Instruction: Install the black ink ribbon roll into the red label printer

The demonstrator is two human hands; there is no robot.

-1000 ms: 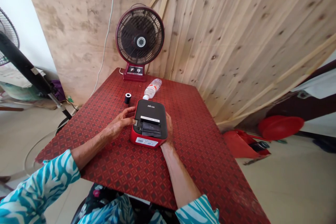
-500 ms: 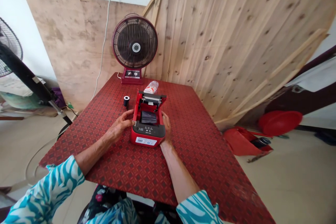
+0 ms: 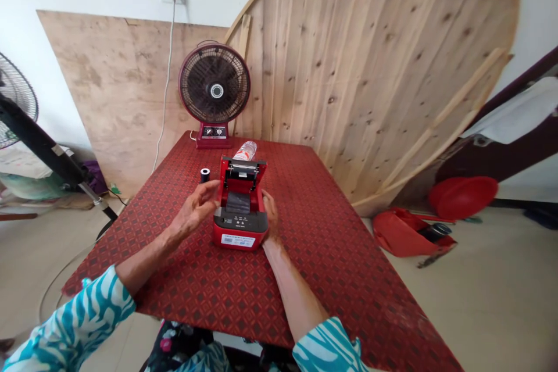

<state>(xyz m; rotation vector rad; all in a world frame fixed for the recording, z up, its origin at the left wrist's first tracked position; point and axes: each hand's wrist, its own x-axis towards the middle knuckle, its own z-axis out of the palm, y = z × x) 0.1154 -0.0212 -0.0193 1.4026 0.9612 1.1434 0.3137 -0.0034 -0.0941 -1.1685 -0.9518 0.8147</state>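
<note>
A red and black label printer (image 3: 240,222) sits on the table before me with its lid (image 3: 244,168) raised. Dark sheet material (image 3: 238,202) shows inside it. At the printer's left edge is my left hand (image 3: 194,207), thumb and forefinger apart, the fingertips close to the casing; whether they touch it I cannot tell. My right hand (image 3: 270,218) grips the printer's right side, its fingers partly hidden behind the casing. A small black roll with a white end (image 3: 204,174) stands left of the printer. Behind the lid lies a clear plastic bottle (image 3: 246,150).
A dark red fan (image 3: 215,90) stands at the far edge of the table (image 3: 322,244), which has a red patterned cover. Wooden boards (image 3: 349,70) lean on the wall behind. Right of the table, a red bag (image 3: 399,235) and a red basin (image 3: 462,196) are near the floor.
My left hand has loosened from the printer's left side, its thumb lifting off the front corner. My right hand stays on the right side. The whole view has shifted slightly.
</note>
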